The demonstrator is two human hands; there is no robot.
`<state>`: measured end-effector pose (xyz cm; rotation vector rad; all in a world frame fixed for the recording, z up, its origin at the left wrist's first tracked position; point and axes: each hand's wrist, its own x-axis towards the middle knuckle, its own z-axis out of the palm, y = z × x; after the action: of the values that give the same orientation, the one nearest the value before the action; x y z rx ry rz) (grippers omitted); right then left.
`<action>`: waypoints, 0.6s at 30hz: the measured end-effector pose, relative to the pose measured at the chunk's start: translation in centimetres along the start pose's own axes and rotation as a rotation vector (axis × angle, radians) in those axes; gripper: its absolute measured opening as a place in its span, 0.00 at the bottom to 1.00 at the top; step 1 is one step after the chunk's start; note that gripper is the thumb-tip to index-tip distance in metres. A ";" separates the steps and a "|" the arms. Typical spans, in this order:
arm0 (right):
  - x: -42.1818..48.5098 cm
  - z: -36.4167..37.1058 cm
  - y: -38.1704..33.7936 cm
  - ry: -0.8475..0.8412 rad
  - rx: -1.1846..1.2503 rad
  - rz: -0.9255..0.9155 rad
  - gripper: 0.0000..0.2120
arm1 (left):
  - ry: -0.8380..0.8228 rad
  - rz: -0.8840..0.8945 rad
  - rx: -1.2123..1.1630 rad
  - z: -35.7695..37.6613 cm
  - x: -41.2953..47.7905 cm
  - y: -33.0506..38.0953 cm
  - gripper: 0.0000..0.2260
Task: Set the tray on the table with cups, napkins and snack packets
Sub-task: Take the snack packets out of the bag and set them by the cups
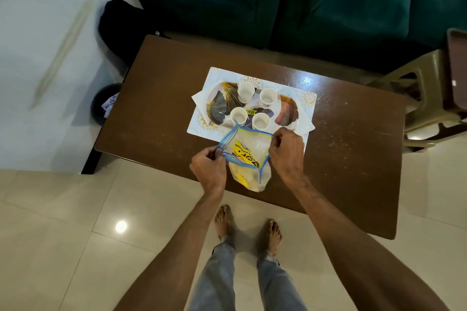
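Note:
A leaf-patterned tray (pixel 219 102) lies on a white placemat (pixel 307 100) on the brown table (pixel 156 113). Several white paper cups (pixel 267 97) stand upright on the tray. White napkins (pixel 198 97) stick out from under the tray's left and right ends. Just in front of the tray, a clear zip bag with a blue rim (pixel 249 159) holds yellow snack packets. My left hand (pixel 208 166) grips the bag's left rim and my right hand (pixel 286 151) grips its right rim, and the mouth is held apart between them.
A dark green sofa (pixel 278 0) runs along the table's far side. A beige plastic stool (pixel 424 93) stands at the right, a black bag (pixel 121 25) and a dark bin (pixel 103 103) at the left. My bare feet (pixel 247 225) stand on the tiled floor.

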<state>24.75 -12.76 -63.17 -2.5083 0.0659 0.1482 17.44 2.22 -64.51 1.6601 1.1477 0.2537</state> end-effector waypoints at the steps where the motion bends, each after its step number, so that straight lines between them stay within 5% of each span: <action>1: 0.2 -0.1 0.1 -0.001 0.009 -0.020 0.04 | -0.011 0.003 -0.010 -0.2 -0.1 0.1 0.03; 7: -0.5 -0.1 -0.5 -0.019 0.079 -0.100 0.04 | -0.167 0.083 0.015 0.5 -2.3 1.6 0.05; 12: -0.1 -1.7 1.5 0.087 -0.021 -0.053 0.05 | -0.047 0.062 0.001 -0.9 -1.2 0.2 0.09; 18: -1.4 -1.5 0.2 0.075 -0.078 -0.131 0.08 | -0.088 0.090 0.000 -0.8 -2.1 -0.5 0.10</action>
<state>23.47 -13.77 -61.94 -2.5867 -0.0745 0.0036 15.59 1.10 -63.84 1.7085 1.0093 0.2345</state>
